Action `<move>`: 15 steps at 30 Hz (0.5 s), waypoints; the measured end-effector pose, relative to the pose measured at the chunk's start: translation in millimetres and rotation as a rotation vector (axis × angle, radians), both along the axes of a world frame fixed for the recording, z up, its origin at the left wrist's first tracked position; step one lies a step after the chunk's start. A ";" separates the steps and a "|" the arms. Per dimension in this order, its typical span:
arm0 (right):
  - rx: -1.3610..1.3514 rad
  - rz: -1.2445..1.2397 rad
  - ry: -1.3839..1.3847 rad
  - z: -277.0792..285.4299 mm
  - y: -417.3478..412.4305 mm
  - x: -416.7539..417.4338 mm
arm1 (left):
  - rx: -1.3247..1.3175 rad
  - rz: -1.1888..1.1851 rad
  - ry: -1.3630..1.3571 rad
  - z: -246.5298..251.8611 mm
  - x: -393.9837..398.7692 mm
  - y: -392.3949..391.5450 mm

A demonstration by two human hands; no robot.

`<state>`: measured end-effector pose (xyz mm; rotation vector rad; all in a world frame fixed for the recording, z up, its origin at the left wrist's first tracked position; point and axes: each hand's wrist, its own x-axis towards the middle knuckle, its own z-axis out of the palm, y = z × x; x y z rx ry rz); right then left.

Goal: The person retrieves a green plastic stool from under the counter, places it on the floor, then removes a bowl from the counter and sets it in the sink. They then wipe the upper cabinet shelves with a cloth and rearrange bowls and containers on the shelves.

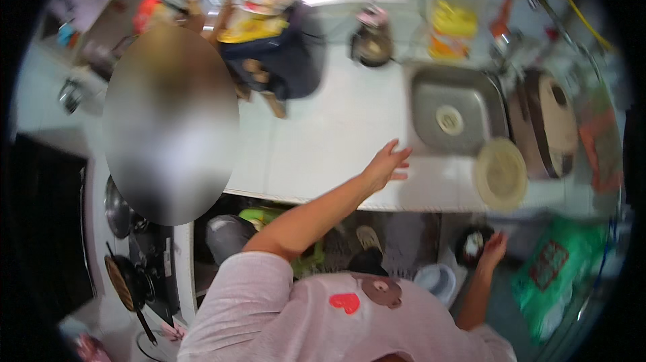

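My left hand [388, 166] reaches over the white tiled countertop [323, 145], left of the stainless steel sink [456, 94]. Its fingers are spread and nothing is in them. My right hand [494, 250] hangs lower, in front of the counter's edge, beside a dark round container [473, 247] with something white in it. I see nothing in that hand; its fingers look loosely bent and slightly apart, though blurred. Between the two hands and further right, a pale yellowish round dish or lid [500, 174] sits at the sink's front corner.
A rice cooker [547, 125] stands right of the sink. Behind are an oil bottle [451, 34] and a kettle-like pot [372, 41]. A dark container [298, 59] with packets stands left. A blurred oval [171, 125] hides the left side. Pans [121, 281], a green plastic bag [555, 276] and a basin [436, 281] sit lower.
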<state>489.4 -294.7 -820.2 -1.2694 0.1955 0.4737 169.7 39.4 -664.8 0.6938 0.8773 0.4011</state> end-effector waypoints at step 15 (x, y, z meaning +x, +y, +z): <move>-0.699 1.804 -2.027 66.8 330.8 -322.1 | 0.623 1.087 0.147 155.8 -374.8 40.6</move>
